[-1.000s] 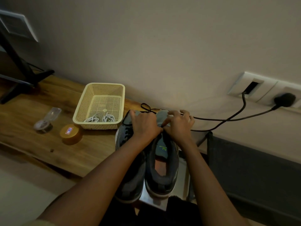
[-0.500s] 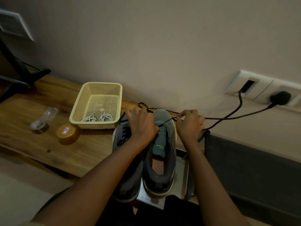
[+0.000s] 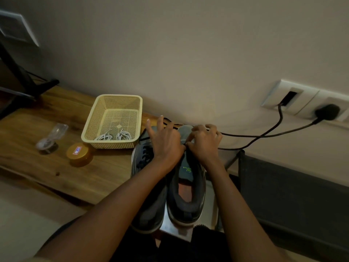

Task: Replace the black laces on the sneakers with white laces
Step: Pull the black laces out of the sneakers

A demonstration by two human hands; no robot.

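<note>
Two grey sneakers stand side by side, toes toward the wall: the left sneaker [image 3: 147, 195] keeps its black lace [image 3: 144, 157] threaded, the right sneaker [image 3: 188, 195] shows its tongue and insole. My left hand [image 3: 166, 142] and my right hand [image 3: 204, 140] meet over the right sneaker's front, thumbs and fingers pinching a black lace there. A loose stretch of black lace [image 3: 168, 121] loops behind my left hand's spread fingers. White laces [image 3: 113, 136] lie coiled in the cream mesh basket [image 3: 98, 114].
A wooden table [image 3: 56, 167] carries the basket, a round amber lid [image 3: 79, 154] and a clear plastic piece [image 3: 52, 137]. Black cables [image 3: 264, 136] run from wall sockets [image 3: 302, 103] behind the shoes. A dark fabric surface [image 3: 292, 186] lies to the right. A black stand [image 3: 22, 80] sits far left.
My right hand, which had drawn the lace out to the right, has come back beside my left hand over the right sneaker's front. My left fingers have spread.
</note>
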